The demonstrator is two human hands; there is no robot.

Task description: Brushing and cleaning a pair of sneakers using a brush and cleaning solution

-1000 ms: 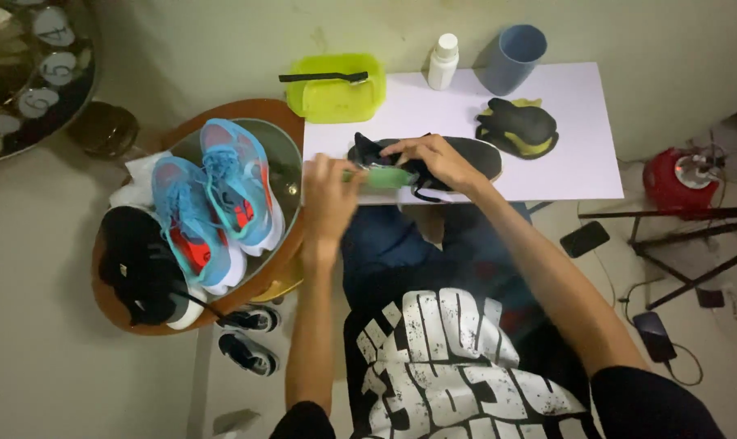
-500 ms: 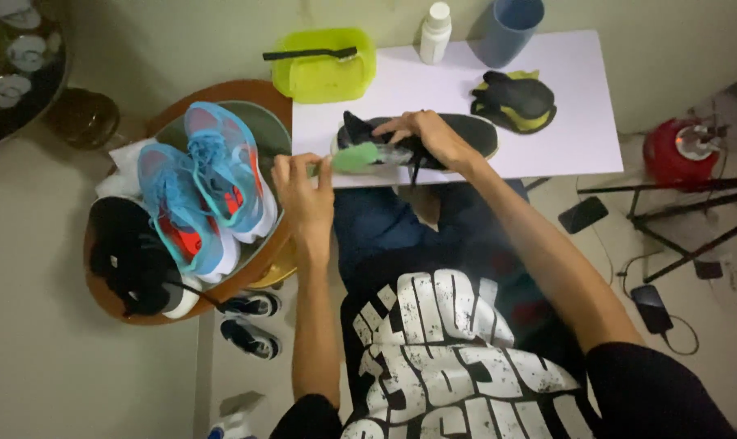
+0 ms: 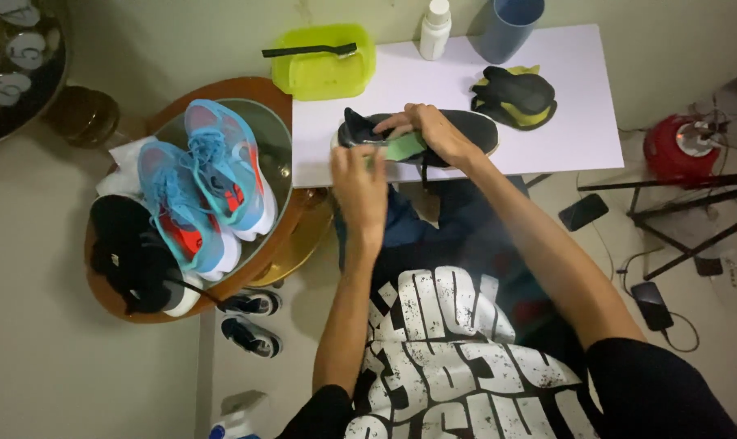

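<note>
A black shoe (image 3: 466, 130) lies on its side on the white table (image 3: 572, 122). My right hand (image 3: 429, 130) rests over the shoe's opening and grips a green insole (image 3: 403, 148) that sticks out of it. My left hand (image 3: 359, 183) is at the table's front edge, fingers pinching the near end of the same green insole. A pair of black and yellow insoles (image 3: 515, 97) lies further right on the table.
A green tub (image 3: 324, 73) with a black brush (image 3: 307, 51) across it, a white bottle (image 3: 434, 28) and a blue cup (image 3: 511, 24) stand at the table's back. Left, a round tray (image 3: 259, 244) holds two blue shoes (image 3: 198, 187) and a black shoe (image 3: 133, 256). Cables, phones and a red object (image 3: 678, 146) lie on the floor right.
The view has shifted slightly. My left hand has slid down toward the table's front edge, drawing the green insole further out of the black shoe.
</note>
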